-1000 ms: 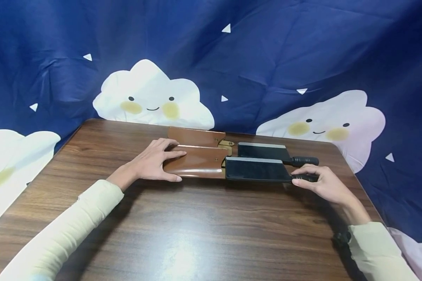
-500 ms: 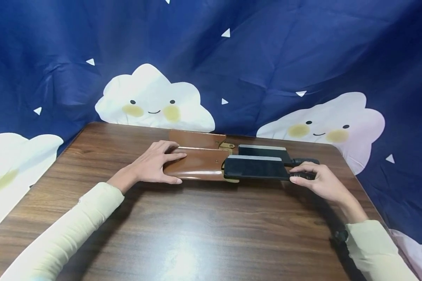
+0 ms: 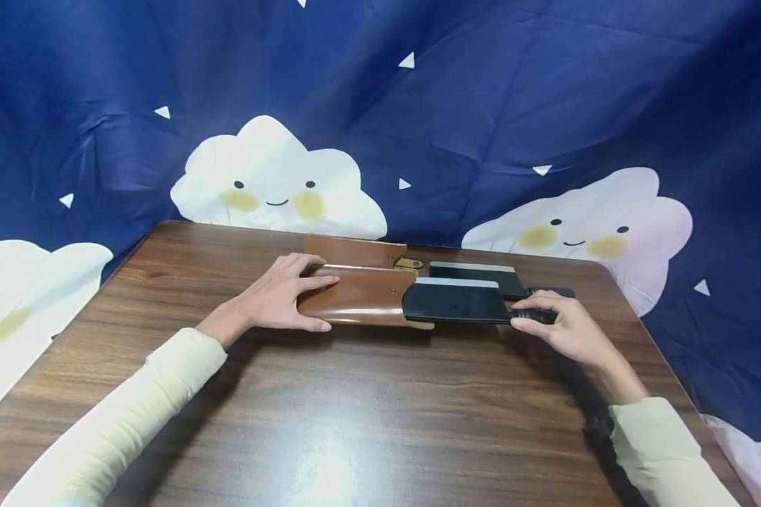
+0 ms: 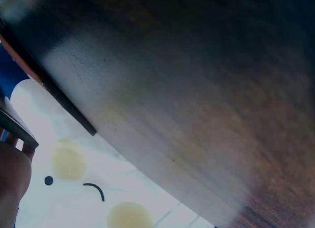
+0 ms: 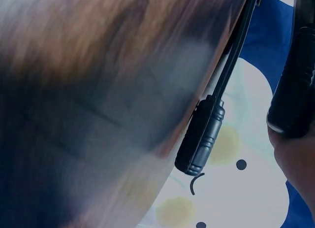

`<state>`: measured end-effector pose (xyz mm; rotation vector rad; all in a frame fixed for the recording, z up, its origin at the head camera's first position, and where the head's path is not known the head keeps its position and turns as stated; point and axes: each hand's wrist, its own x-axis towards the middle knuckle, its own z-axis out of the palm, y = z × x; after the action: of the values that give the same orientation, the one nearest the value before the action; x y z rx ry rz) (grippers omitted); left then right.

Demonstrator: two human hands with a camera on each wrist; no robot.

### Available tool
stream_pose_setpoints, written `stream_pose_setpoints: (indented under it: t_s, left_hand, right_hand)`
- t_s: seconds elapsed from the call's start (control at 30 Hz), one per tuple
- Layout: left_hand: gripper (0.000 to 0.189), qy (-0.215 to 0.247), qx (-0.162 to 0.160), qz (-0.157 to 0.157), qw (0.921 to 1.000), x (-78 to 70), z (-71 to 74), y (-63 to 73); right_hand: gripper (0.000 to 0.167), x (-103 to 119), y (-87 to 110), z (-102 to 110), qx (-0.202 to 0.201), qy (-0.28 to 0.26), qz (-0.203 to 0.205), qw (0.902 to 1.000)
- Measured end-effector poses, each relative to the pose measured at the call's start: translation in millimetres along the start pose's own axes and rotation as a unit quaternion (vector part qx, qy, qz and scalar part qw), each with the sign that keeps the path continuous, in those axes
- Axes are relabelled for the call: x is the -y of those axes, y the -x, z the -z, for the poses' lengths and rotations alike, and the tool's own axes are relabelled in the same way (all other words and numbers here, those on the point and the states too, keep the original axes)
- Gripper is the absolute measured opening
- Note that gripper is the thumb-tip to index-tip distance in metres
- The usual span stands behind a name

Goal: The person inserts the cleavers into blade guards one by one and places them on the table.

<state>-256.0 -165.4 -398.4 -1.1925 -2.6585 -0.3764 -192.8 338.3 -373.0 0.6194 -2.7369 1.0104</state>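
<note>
My left hand [image 3: 285,292] grips the left end of a brown leather sheath [image 3: 358,296], fingers over its far side and thumb at its near edge. My right hand [image 3: 571,331] pinches the black handle [image 3: 535,316] of a cleaver with a black blade [image 3: 456,301] and a silver edge facing away. The blade's left end sits just inside the sheath's curved mouth. In the right wrist view, the held handle [image 5: 295,85] shows at the right edge. Only part of the left hand [image 4: 12,174] appears in the left wrist view.
Behind lie a second brown sheath [image 3: 355,248] with a snap strap [image 3: 409,263] and a second black cleaver [image 3: 475,277]. They rest near the back edge of the wooden table [image 3: 380,422]. A blue curtain [image 3: 444,105] with clouds hangs behind it.
My right hand has moved left with the cleaver, and its blade end has slipped into the sheath's mouth. My left hand and the sheath have barely moved.
</note>
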Motion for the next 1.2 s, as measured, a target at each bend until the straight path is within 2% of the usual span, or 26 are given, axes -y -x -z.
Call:
stream_pose_setpoints:
  t_s: [0.3,0.73,1.0,1.2]
  left_hand:
    - [0.087,-0.006,-0.008,-0.005,0.9999,0.7,-1.0,-2.4]
    - [0.087,-0.004,-0.011,-0.003,0.9999,-0.6,-1.1,-5.3]
    - [0.087,-0.008,-0.008,-0.003,0.9999,-2.4,-0.9,-7.7]
    - [0.088,-0.007,-0.010,-0.001,0.9999,-1.6,-0.2,-8.1]
  right_hand:
    - [0.021,2,-3.5,-8,-0.009,-0.002,-0.017,0.9998]
    - [0.020,5,-7.6,-17,-0.020,0.004,0.007,0.9998]
    - [0.021,9,-13.1,-25,-0.010,0.009,0.006,0.9999]
    - [0.020,12,-16.9,-28,-0.008,0.008,0.025,0.9996]
